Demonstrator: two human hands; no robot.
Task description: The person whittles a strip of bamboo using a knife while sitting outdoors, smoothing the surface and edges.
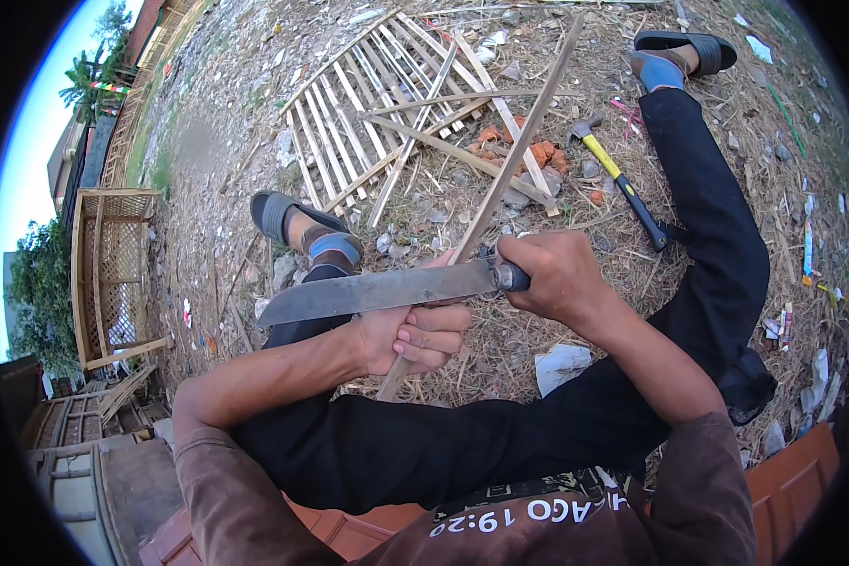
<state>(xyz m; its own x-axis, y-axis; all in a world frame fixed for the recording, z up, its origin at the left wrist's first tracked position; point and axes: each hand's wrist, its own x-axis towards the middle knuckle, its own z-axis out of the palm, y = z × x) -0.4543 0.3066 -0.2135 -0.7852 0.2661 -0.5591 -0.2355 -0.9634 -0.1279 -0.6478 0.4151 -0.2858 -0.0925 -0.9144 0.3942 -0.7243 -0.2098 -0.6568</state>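
My right hand [558, 278] is closed round the dark handle of a machete [377, 291]. Its broad grey blade points left and lies across a long wooden strip [519, 146], just above my left hand. Fingers wrapped, my left hand [420, 337] grips that strip near its lower end. The strip slants up and away to the right. Part of it is hidden behind the blade and my fingers.
Ahead on the straw-strewn ground lies a slatted wooden frame [349, 127] with loose strips across it. A yellow-and-black hammer [623, 179] rests near broken bricks [541, 158]. My outstretched legs flank the work. At left stands a lattice panel [123, 274].
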